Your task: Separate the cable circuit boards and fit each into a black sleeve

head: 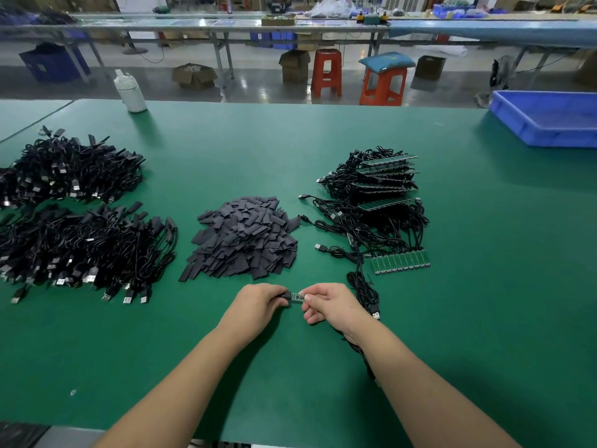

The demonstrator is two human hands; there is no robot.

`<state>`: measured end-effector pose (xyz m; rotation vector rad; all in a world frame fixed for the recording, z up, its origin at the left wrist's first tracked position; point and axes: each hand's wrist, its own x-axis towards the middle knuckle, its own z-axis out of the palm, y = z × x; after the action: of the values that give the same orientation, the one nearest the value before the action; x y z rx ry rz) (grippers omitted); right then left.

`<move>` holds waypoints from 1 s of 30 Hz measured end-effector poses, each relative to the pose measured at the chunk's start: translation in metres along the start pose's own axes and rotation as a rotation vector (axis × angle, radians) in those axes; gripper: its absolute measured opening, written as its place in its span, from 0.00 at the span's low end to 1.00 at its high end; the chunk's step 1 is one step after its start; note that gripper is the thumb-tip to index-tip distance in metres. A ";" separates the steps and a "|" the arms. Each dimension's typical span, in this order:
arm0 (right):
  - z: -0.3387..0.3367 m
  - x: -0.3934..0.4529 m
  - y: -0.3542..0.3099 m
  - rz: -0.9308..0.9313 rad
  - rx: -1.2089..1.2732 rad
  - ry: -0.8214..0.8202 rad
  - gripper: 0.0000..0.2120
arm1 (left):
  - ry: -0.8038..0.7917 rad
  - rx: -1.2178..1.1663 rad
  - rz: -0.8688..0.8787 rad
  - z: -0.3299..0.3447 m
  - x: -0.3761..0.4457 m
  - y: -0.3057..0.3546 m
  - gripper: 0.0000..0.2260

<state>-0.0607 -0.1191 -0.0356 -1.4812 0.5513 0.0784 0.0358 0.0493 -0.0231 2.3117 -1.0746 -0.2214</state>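
Observation:
Just above the green table, my left hand (263, 302) grips a black sleeve (283, 295) by its left end. A small green circuit board (296, 296) sticks out of the sleeve to the right, and my right hand (329, 303) pinches the board's other end. The board's black cable (363, 286) runs under my right wrist. Behind my hands lies a heap of black sleeves (244, 239). To the right lies a strip of joined circuit boards (400, 260) with cables, and behind it a stack of such strips (384, 182).
Two heaps of sleeved black cables (80, 227) lie at the left of the table. A white bottle (130, 91) stands at the far edge and a blue tray (549, 121) at the far right. Stools, boxes and benches stand beyond.

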 end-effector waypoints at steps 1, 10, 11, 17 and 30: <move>0.000 0.000 0.000 0.000 0.000 0.001 0.07 | 0.003 0.003 0.001 0.000 0.000 0.000 0.07; -0.001 -0.004 -0.003 -0.003 -0.003 -0.008 0.07 | -0.059 0.002 -0.003 0.000 -0.001 -0.005 0.07; -0.001 -0.004 -0.003 -0.004 -0.002 -0.008 0.07 | -0.076 0.012 0.007 0.000 -0.001 -0.005 0.07; 0.001 -0.005 -0.003 -0.008 0.024 -0.002 0.08 | -0.052 -0.003 0.020 -0.001 0.001 -0.004 0.06; -0.001 -0.005 -0.003 -0.007 0.036 0.004 0.08 | -0.051 -0.041 -0.056 0.001 -0.002 -0.004 0.07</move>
<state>-0.0640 -0.1188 -0.0307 -1.4482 0.5484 0.0594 0.0367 0.0527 -0.0260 2.3124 -1.0208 -0.3228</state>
